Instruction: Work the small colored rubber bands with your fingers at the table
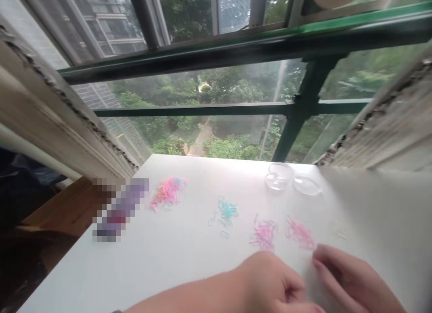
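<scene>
My left hand (270, 279) reaches across the front of the white tabletop (141, 263) with its fingers curled inward; whatever they hold is hidden. To its right, my right hand (359, 277) has thumb and forefinger pinched together beside a pile of pink rubber bands (301, 233). A faint pink streak shows at those fingertips, too blurred to name. Just beyond my left hand lies a pile of light purple rubber bands (265, 234). Teal rubber bands (228, 210) are loosely heaped farther left. A larger mixed heap, mostly pink rubber bands (168, 192), sits at the back left.
Clear plastic containers (278, 177) and another clear round piece (308, 185) stand at the back right. Some pale small bits (339, 230) lie near the right side. A purple item (124, 209), pixelated, lies along the left edge. Behind the table is a window with green bars (192, 110).
</scene>
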Action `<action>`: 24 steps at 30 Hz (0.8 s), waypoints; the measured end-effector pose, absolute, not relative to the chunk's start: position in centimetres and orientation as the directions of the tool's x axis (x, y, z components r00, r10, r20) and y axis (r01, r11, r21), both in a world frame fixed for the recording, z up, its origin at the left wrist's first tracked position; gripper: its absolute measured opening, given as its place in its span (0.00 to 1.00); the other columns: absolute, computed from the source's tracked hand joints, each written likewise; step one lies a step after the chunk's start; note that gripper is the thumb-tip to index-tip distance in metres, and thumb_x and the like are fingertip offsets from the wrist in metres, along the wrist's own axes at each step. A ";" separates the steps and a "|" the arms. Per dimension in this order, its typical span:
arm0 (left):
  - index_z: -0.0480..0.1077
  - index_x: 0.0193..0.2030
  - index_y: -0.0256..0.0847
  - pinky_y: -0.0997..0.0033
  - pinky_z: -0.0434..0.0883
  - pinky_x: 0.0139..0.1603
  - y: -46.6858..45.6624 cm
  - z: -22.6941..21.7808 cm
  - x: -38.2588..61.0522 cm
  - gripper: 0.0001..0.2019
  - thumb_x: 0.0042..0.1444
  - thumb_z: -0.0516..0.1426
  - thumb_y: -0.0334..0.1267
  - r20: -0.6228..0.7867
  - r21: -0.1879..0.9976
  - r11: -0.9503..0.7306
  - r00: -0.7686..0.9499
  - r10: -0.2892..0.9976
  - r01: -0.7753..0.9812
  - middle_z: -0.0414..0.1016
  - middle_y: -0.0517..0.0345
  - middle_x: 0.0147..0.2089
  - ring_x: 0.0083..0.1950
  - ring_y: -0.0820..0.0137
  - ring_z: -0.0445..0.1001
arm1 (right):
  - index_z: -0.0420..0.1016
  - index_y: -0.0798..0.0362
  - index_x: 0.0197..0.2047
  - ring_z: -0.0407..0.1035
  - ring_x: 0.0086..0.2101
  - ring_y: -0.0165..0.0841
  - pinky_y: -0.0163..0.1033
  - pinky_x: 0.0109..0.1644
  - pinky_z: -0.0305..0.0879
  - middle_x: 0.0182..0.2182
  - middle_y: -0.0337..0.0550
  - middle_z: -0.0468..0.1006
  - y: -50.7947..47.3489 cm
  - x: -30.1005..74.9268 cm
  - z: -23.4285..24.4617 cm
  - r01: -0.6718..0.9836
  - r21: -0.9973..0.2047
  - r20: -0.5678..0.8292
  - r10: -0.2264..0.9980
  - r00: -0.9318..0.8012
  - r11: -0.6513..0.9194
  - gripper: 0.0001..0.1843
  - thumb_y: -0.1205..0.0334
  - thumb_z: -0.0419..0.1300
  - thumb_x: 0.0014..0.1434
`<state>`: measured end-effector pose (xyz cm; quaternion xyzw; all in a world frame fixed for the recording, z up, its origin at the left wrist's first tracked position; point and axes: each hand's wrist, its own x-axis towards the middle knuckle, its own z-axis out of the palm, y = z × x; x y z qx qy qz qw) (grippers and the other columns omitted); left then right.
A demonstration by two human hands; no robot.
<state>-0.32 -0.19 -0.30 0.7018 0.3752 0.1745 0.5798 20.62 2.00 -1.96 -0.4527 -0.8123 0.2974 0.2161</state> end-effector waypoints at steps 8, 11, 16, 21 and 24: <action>0.50 0.17 0.37 0.76 0.50 0.21 0.1 0.5 -0.4 0.22 0.53 0.54 0.46 -0.102 0.908 -0.208 0.673 0.732 0.364 0.47 0.66 0.16 0.20 0.81 0.48 | 0.65 0.51 0.27 0.59 0.21 0.29 0.35 0.27 0.53 0.20 0.37 0.67 3.2 19.7 -0.7 0.862 -0.411 0.195 0.952 -0.235 0.296 0.11 0.59 0.49 0.60; 0.48 0.17 0.37 0.76 0.49 0.21 0.1 0.5 -0.4 0.22 0.54 0.53 0.45 -0.087 0.907 -0.226 0.683 0.725 0.356 0.46 0.66 0.17 0.21 0.81 0.48 | 0.64 0.51 0.26 0.58 0.21 0.28 0.34 0.26 0.50 0.18 0.36 0.67 3.2 19.2 -0.5 0.892 -0.369 0.187 0.961 -0.205 0.262 0.11 0.59 0.49 0.59; 0.46 0.18 0.38 0.75 0.48 0.21 0.1 0.6 -0.3 0.22 0.55 0.52 0.43 -0.075 0.905 -0.241 0.688 0.722 0.351 0.44 0.66 0.17 0.21 0.80 0.45 | 0.64 0.52 0.28 0.56 0.20 0.27 0.34 0.26 0.49 0.18 0.35 0.64 2.7 19.4 -0.4 0.885 -0.379 0.290 0.943 -0.164 0.270 0.04 0.64 0.51 0.53; 0.47 0.17 0.38 0.75 0.49 0.21 -0.1 0.7 -0.2 0.20 0.54 0.52 0.40 -0.088 0.896 -0.242 0.682 0.726 0.373 0.46 0.66 0.16 0.20 0.81 0.46 | 0.56 0.52 0.23 0.50 0.20 0.25 0.33 0.24 0.49 0.17 0.33 0.56 1.2 18.1 0.2 0.624 -0.685 0.242 0.925 -0.291 0.376 0.06 0.69 0.49 0.49; 0.50 0.16 0.37 0.76 0.50 0.20 -0.3 0.2 -0.1 0.17 0.51 0.52 0.37 -0.097 0.887 -0.249 0.683 0.724 0.390 0.49 0.66 0.15 0.19 0.81 0.50 | 0.53 0.52 0.22 0.51 0.21 0.25 0.32 0.25 0.49 0.17 0.33 0.55 0.5 16.9 0.2 0.444 -0.825 0.161 0.898 -0.408 0.350 0.09 0.68 0.48 0.51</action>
